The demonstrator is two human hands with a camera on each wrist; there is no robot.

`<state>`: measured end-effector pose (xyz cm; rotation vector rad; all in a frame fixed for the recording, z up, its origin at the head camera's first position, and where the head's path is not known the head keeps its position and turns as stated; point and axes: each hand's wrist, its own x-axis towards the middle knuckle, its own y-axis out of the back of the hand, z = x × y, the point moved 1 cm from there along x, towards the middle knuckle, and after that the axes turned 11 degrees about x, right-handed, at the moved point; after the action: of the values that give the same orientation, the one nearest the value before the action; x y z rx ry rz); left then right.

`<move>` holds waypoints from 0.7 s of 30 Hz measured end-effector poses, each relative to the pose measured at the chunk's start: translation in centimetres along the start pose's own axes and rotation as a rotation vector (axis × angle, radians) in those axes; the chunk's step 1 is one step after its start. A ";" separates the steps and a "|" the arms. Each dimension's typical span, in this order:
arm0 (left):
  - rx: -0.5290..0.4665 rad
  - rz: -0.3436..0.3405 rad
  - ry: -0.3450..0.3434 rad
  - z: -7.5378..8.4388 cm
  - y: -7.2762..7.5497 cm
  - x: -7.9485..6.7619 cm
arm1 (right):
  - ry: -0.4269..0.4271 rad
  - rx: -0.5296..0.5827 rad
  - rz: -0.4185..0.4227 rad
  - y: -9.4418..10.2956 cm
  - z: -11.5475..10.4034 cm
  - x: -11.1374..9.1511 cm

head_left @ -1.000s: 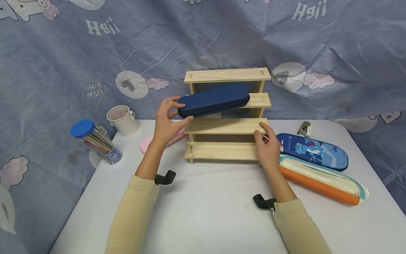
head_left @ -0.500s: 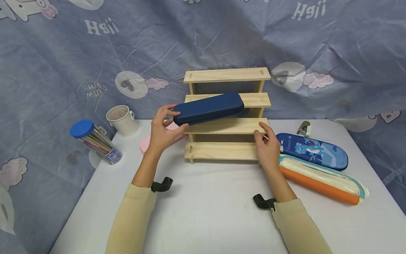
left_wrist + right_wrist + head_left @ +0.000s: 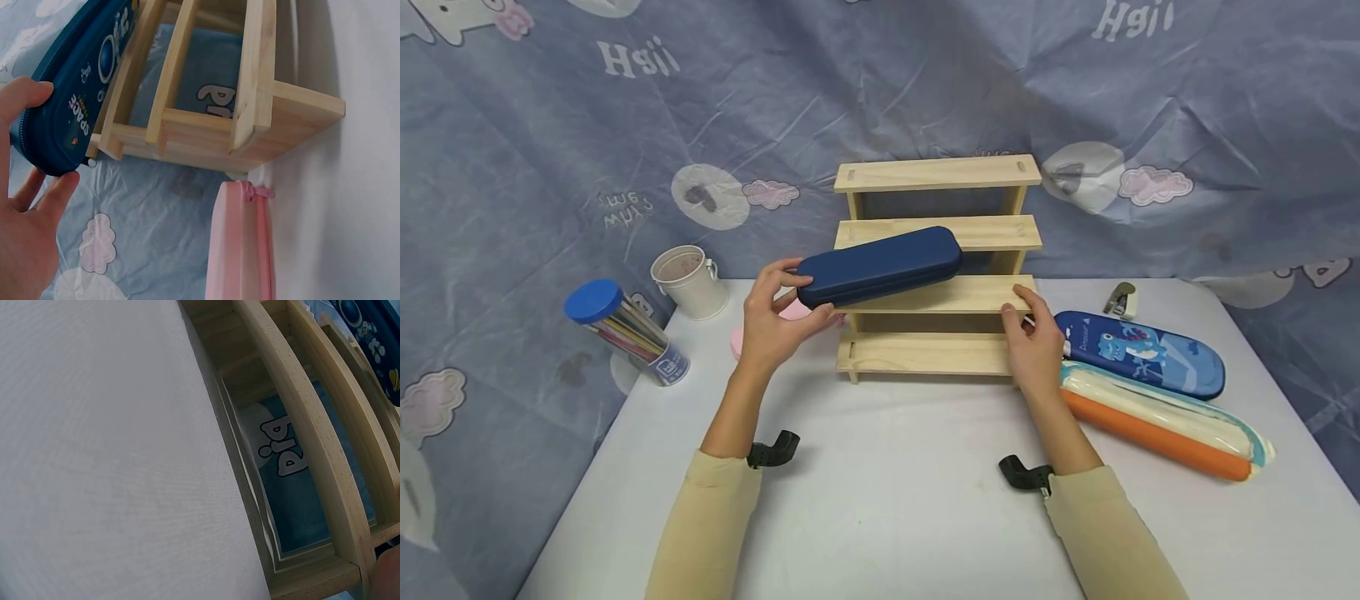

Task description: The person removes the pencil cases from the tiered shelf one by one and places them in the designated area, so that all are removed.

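A dark blue zippered pencil case [image 3: 880, 267] is held up, tilted, in front of the middle boards of a four-step wooden shelf [image 3: 936, 173]. My left hand [image 3: 775, 325] pinches the case by its left end, thumb below and fingers above. In the left wrist view the face of the pencil case [image 3: 78, 94] carries a printed space picture and lettering. At the shelf's right side, my right hand [image 3: 1036, 346] grips the end of a lower board with thumb and fingers. Only a blurred bit of that hand appears at the right wrist view's edge.
A pink case [image 3: 237, 244] lies left of the shelf. Farther left stand a white bucket [image 3: 691, 283] and a blue-lidded tube of pencils [image 3: 628, 333]. On the right lie a dinosaur pencil case [image 3: 1142, 354], an orange-and-cream pouch [image 3: 1165, 425] and a stapler [image 3: 1122, 300].
My left hand has drawn the blue pencil case down and to the left, away from the upper boards. The right hand keeps its place on the shelf.
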<state>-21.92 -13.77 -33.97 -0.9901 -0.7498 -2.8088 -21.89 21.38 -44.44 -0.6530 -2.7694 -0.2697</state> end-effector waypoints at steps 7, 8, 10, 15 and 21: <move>0.027 0.010 -0.010 -0.3 0.7 -0.5 | 0.010 0.002 -0.011 0.0 0.0 0.1; 0.033 0.012 -0.009 -0.3 0.9 -0.5 | 0.012 0.002 -0.013 0.0 0.0 0.1; 0.039 0.020 -0.009 -0.4 1.1 -0.7 | 0.016 0.005 -0.016 0.0 0.0 0.1; 0.045 0.029 -0.020 -0.5 1.7 -1.0 | 0.012 0.006 -0.015 0.1 -0.1 0.1; 0.053 0.029 -0.029 -0.8 2.1 -1.5 | 0.014 0.016 -0.018 0.1 -0.2 0.0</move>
<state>-20.73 -16.11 -34.56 -1.0268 -0.8011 -2.7407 -21.75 21.45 -44.27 -0.6197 -2.7623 -0.2542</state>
